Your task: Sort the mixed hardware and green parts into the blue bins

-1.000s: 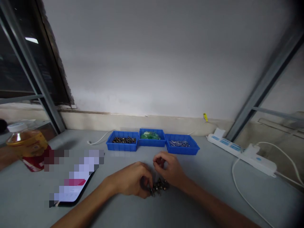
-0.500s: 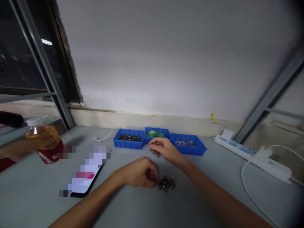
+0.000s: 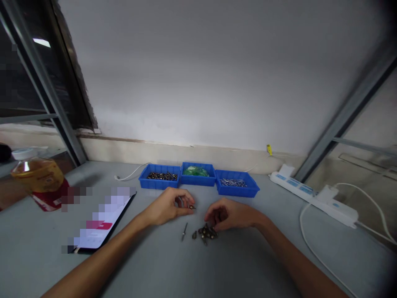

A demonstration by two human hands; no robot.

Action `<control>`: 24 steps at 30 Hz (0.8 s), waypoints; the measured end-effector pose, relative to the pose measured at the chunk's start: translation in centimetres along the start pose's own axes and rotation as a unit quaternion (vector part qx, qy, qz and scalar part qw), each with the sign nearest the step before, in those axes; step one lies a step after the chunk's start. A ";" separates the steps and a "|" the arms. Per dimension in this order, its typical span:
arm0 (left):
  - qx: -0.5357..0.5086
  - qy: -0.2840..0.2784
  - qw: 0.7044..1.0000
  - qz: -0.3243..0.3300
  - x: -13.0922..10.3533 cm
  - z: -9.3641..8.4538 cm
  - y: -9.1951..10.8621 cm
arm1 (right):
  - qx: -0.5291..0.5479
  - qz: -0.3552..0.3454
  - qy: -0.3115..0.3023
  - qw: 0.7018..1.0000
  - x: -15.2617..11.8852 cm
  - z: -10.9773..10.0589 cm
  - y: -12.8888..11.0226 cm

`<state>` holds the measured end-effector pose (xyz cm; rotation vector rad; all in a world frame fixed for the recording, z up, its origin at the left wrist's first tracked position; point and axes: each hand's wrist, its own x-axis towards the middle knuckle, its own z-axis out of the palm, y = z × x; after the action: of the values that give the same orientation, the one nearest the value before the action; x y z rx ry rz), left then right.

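Observation:
Between its thumb and fingers, my left hand [image 3: 172, 207] pinches a small metal part [image 3: 192, 207]. My right hand [image 3: 232, 213] is curled with its fingertips at the upper right edge of a small pile of dark metal parts [image 3: 208, 233]; what its fingers hold, if anything, is hidden. A thin metal pin [image 3: 184, 231] lies left of the pile, and one loose dark part [image 3: 194, 235] sits between them. Behind the hands stand three blue bins: small metal parts in the left bin [image 3: 158, 185], green material in the middle bin [image 3: 198, 180], metal pins in the right bin [image 3: 237, 191].
A phone [image 3: 104, 223] lies at the left, with a large bottle [image 3: 43, 180] beyond it. A white power strip [image 3: 316, 200] with cables runs along the right side. The wall [image 3: 198, 103] rises behind the bins, with metal frame posts on both sides.
My left hand has moved up, away from the pile, and a small part shows in its fingers. My right hand has come down from the bins to the pile. The pin is now visible.

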<state>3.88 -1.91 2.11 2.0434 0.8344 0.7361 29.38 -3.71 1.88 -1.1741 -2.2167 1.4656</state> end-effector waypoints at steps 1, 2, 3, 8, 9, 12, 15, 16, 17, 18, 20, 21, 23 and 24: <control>-0.003 0.001 1.000 -0.004 0.0 0.1 0.0 | -0.007 0.003 -0.008 1.000 0.0 0.0 0.0; -0.004 0.001 1.000 -0.005 0.0 0.1 0.0 | -0.015 0.005 -0.012 1.000 0.1 0.0 0.1; -0.004 0.001 1.000 -0.006 0.1 0.1 -0.1 | -0.025 0.007 -0.012 1.000 0.1 -0.1 0.1; -0.005 -0.001 1.000 -0.014 0.2 0.2 -0.3 | -0.049 0.024 0.000 0.999 0.2 0.0 0.3; -0.004 0.001 1.000 -0.014 0.2 0.1 -0.4 | -0.053 0.025 0.005 0.998 0.2 0.0 0.3; 0.003 0.012 1.000 -0.006 0.2 0.1 -0.5 | -0.075 0.022 0.031 0.996 0.2 0.1 0.0; 0.024 0.021 0.999 -0.002 0.3 0.0 -0.4 | -0.093 0.016 0.047 0.994 0.2 0.2 -0.1; 0.031 0.023 0.999 0.000 0.3 0.0 -0.4 | -0.095 0.012 0.052 0.994 0.2 0.2 0.0; 0.038 0.025 0.999 0.000 0.3 0.0 -0.4 | -0.094 0.009 0.058 0.994 0.2 0.2 0.0; 0.043 0.027 0.999 0.000 0.3 0.0 -0.4 | -0.091 0.008 0.066 0.994 0.3 0.1 0.1; 0.048 0.029 0.998 0.002 0.3 0.0 -0.4 | -0.085 0.013 0.084 0.993 0.4 0.2 0.3; 0.049 0.030 0.998 0.006 0.3 0.0 -0.4 | -0.081 0.016 0.089 0.993 0.4 0.2 0.4; 0.045 0.033 0.998 0.015 0.3 0.0 -0.6 | -0.071 0.025 0.098 0.992 0.5 0.3 0.5; 0.042 0.036 0.998 0.020 0.3 0.0 -0.7 | -0.065 0.027 0.102 0.992 0.5 0.3 0.5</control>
<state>3.86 -1.35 1.60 2.1245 0.8803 0.8147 29.10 -3.47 1.18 -1.3689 -2.1827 1.1739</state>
